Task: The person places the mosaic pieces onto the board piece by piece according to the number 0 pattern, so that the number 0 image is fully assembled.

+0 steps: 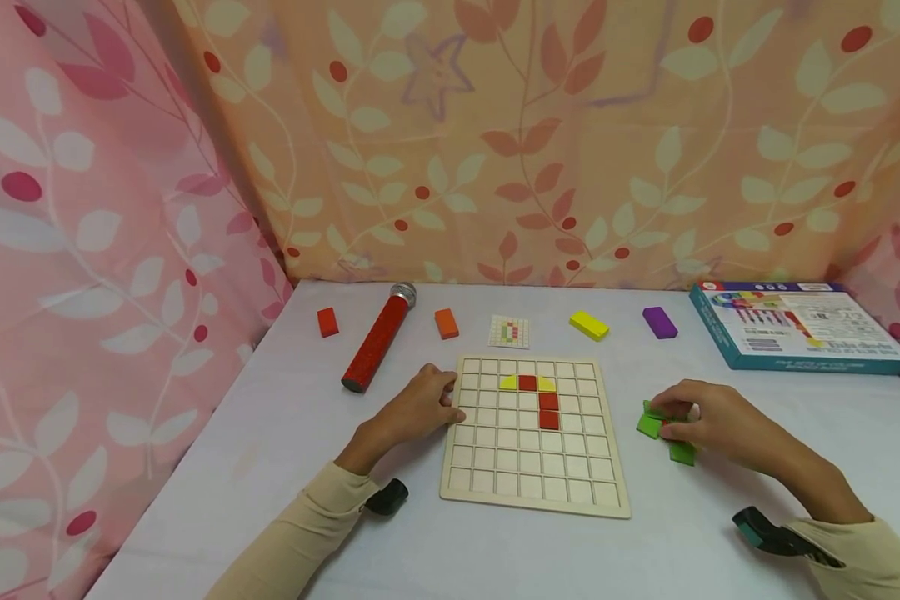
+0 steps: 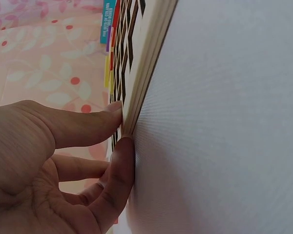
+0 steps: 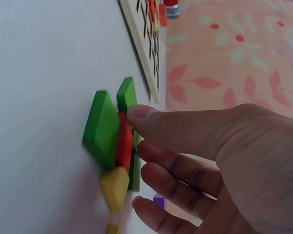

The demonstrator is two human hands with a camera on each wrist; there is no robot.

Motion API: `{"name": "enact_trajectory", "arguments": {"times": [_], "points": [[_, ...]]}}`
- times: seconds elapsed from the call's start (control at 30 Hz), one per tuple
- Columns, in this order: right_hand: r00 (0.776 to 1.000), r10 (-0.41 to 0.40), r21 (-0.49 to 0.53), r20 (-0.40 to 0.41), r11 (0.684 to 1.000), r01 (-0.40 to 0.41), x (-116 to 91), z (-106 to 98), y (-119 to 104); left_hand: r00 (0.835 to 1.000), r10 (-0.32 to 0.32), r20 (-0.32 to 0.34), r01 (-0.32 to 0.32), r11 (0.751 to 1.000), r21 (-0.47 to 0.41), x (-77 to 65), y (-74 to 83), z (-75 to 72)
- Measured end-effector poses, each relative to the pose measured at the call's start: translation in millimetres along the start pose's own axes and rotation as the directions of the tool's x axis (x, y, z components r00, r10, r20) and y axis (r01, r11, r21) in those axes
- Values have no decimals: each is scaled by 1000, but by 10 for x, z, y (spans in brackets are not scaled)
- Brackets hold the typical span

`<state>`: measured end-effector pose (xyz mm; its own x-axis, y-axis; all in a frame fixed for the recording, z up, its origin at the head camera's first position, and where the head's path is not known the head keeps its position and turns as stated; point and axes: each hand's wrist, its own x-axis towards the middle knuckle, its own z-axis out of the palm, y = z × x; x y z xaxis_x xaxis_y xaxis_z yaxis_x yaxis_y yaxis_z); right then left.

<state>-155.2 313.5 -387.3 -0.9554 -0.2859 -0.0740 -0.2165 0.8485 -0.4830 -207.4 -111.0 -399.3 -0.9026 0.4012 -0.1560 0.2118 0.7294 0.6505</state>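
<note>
My left hand (image 1: 418,407) holds the left edge of a pale wooden grid board (image 1: 508,459); in the left wrist view the thumb lies on top and a finger is against its side. On the board sit several red square tiles (image 1: 548,420) and two yellow curved tiles (image 1: 508,383). To the right of the board, my right hand (image 1: 708,417) touches a small pile with thumb and fingers loosely bent. The pile has green tiles (image 3: 103,129), a red tile (image 3: 124,139) and a yellow piece (image 3: 115,186). No tile appears lifted.
Behind the board lies a small pattern card (image 1: 508,332). Along the back are a red block (image 1: 327,322), a red microphone (image 1: 378,342), an orange block (image 1: 446,323), a yellow block (image 1: 588,325), a purple block (image 1: 660,322) and a flat game box (image 1: 802,329). Patterned curtains border the table.
</note>
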Motion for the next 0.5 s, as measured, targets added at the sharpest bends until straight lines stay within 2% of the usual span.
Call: {"name": "enact_trajectory", "arguments": {"times": [0.33, 0.5], "points": [[1000, -9, -31, -18, 999, 9, -60, -3, 89, 1000, -9, 0, 9, 1000, 1, 20, -7, -6], [1000, 18, -40, 11, 999, -17, -71, -40, 114, 1000, -16, 0, 16, 1000, 2, 27, -7, 4]]}}
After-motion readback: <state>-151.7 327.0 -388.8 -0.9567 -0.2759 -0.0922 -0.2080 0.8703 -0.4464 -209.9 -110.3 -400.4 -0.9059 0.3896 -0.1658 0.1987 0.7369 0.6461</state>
